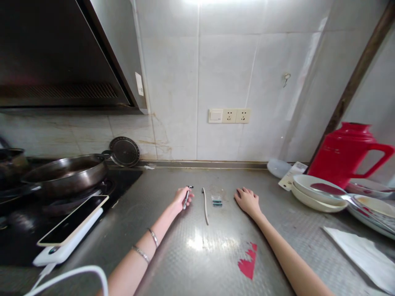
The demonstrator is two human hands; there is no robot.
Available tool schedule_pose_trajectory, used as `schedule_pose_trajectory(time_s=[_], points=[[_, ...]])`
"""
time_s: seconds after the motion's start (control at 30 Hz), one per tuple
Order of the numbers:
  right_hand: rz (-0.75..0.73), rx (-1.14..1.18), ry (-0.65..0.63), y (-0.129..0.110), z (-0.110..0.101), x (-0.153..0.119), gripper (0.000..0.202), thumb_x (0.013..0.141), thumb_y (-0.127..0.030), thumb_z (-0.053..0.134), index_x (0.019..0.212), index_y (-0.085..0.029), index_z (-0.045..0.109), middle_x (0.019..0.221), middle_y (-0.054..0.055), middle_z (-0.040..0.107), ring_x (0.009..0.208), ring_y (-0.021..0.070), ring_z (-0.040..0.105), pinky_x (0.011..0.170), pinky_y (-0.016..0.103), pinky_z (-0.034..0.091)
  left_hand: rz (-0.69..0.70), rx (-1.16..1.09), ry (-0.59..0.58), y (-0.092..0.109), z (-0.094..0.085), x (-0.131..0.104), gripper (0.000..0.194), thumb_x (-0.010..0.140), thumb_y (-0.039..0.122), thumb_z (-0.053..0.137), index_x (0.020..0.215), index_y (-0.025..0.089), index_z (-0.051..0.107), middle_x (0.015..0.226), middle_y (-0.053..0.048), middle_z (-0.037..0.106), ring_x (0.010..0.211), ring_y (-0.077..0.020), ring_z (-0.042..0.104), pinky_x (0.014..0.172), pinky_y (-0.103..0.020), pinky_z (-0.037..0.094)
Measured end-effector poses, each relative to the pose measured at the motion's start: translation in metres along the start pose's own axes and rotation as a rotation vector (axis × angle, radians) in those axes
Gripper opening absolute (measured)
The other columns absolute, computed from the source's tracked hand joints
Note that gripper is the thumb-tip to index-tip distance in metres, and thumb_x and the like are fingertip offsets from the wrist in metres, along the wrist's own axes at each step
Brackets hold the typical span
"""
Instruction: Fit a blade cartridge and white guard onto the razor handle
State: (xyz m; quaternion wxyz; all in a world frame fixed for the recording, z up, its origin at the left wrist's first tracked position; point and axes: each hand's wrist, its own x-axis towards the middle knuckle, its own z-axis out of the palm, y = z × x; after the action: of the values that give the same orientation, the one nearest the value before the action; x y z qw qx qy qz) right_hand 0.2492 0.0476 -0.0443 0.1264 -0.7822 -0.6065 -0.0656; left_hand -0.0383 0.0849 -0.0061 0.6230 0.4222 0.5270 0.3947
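My left hand (181,199) is closed around a small T-shaped tool (186,198) with a silvery handle and a dark crosspiece at its far end; its shape resembles a razor. To its right, a thin whitish stick (205,206) with a dark tip lies lengthwise on the metal counter (173,255). Beside the stick rests a small clear packet (217,201) showing dark teal strips; its contents are too small to name. My right hand (247,200) lies palm down on the counter, holding nothing, fingers apart and slightly bent.
Leftward, a phone (74,222) lies on a white power bank (64,253) with a cable, beside a pan (69,174) on the stove. A red jug (341,154), stacked bowls (317,197) and white paper (361,255) occupy the right. A red patch (248,265) marks the front counter.
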Motion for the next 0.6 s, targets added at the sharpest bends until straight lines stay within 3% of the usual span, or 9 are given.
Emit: schedule_pose_trajectory(time_s=[0.13,0.3,0.4,0.6], points=[[0.003,0.003,-0.007,0.0010,0.0012,0.0005,0.042,0.085,-0.038,0.031,0.116,-0.022,0.055,0.124,0.012,0.049,0.115,0.0272,0.039,0.091,0.044,0.028,-0.076,-0.022,-0.037,-0.0012,0.0005,-0.0020,0.024,0.083,0.034,0.040,0.078,0.013,0.052,0.047,0.004,0.047,0.029,-0.0035,0.033,0.031,-0.015,0.020],[-0.003,0.007,-0.003,0.0016,0.0014,0.0008,0.043,0.085,-0.037,0.031,0.118,-0.022,0.054,0.125,0.012,0.049,0.116,0.0274,0.039,0.092,0.045,0.028,-0.227,-0.151,-0.199,0.0000,-0.0008,-0.0066,0.042,0.087,0.045,0.034,0.081,0.010,0.056,0.041,0.007,0.036,0.029,-0.0029,0.026,0.031,-0.014,0.015],[-0.004,0.009,-0.004,0.0019,0.0017,0.0009,0.043,0.085,-0.037,0.031,0.118,-0.022,0.054,0.123,0.012,0.050,0.115,0.0271,0.039,0.092,0.045,0.028,-0.280,-0.229,-0.262,0.0006,-0.0013,-0.0090,0.043,0.088,0.046,0.034,0.077,0.010,0.055,0.039,0.009,0.030,0.029,-0.0021,0.023,0.032,-0.013,0.013],[-0.005,0.005,0.002,0.0021,0.0025,0.0011,0.044,0.085,-0.038,0.031,0.118,-0.022,0.054,0.124,0.012,0.049,0.115,0.0275,0.039,0.091,0.045,0.028,-0.355,-0.334,-0.267,0.0003,-0.0006,-0.0092,0.040,0.088,0.046,0.035,0.065,0.015,0.044,0.039,0.009,0.028,0.028,-0.0021,0.024,0.032,-0.012,0.012]])
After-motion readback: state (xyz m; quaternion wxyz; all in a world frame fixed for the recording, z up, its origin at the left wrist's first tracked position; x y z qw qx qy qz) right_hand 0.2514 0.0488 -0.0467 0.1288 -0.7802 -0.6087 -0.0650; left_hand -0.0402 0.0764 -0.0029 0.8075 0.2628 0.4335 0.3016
